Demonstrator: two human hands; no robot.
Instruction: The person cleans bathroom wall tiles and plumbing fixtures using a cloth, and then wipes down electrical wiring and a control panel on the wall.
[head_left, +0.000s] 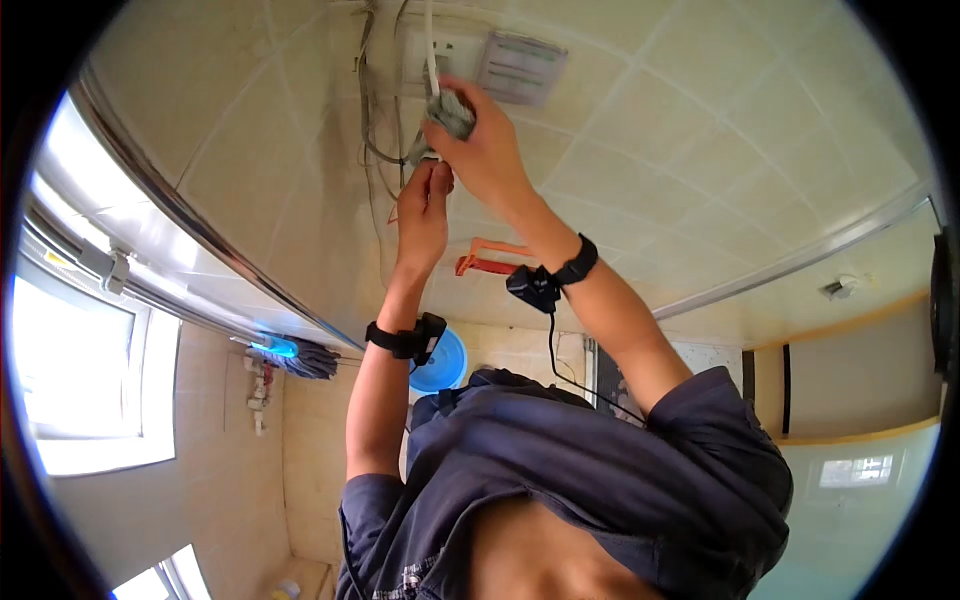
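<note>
A crumpled grey cloth (451, 114) is in my right hand (486, 146), wrapped against a white cable (430, 45) that hangs down the tiled wall. The cloth is slightly blurred. Just below, my left hand (422, 214) has thumb and fingers pinched together on what looks like the lower part of the same cable; the fingers hide most of it. Behind the hands is a white wall socket (442, 54), partly covered by the cable. Grey cables (366, 112) run down the wall to the left of both hands.
Right of the socket is a switch panel under a clear cover (523, 67). An orange-red handled object (487, 265) lies below the right forearm. A blue basin (442, 364) is lower down. At the left are a mop head (307, 358), a metal rail (187, 206) and a window (82, 360).
</note>
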